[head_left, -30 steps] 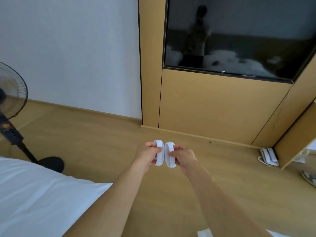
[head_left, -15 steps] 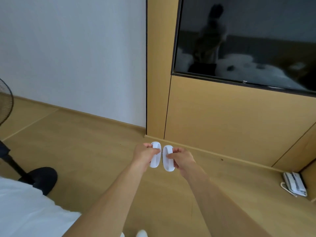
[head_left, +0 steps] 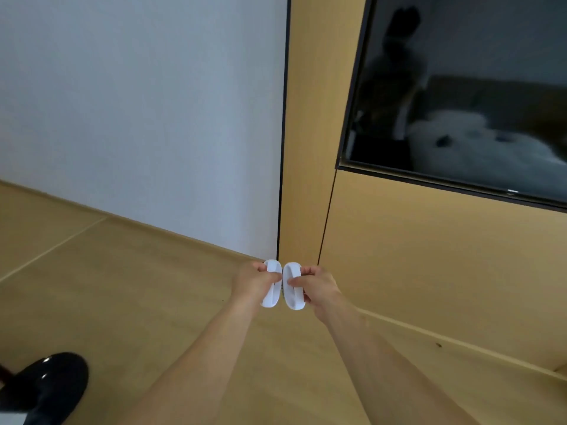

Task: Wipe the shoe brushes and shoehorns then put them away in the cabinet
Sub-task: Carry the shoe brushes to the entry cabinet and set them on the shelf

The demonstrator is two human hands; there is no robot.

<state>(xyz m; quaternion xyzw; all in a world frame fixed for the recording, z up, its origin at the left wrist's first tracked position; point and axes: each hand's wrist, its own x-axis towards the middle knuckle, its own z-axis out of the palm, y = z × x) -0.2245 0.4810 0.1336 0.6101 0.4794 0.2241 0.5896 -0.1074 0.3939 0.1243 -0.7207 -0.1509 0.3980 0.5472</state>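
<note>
Two white shoe brushes held side by side, one in each hand, over the wooden floor.

The left hand (head_left: pixel 256 280) is clenched around the left brush (head_left: pixel 271 285), the right hand (head_left: pixel 317 285) around the right brush (head_left: pixel 293 286); both brushes stand roughly upright, just beside each other with a narrow gap between them, out in front of the wooden wall panel (head_left: pixel 399 256). A dark television screen (head_left: pixel 460 102) is set in that panel, and a black fan base (head_left: pixel 46 388) sits on the floor (head_left: pixel 138 302) at the lower left.
</note>
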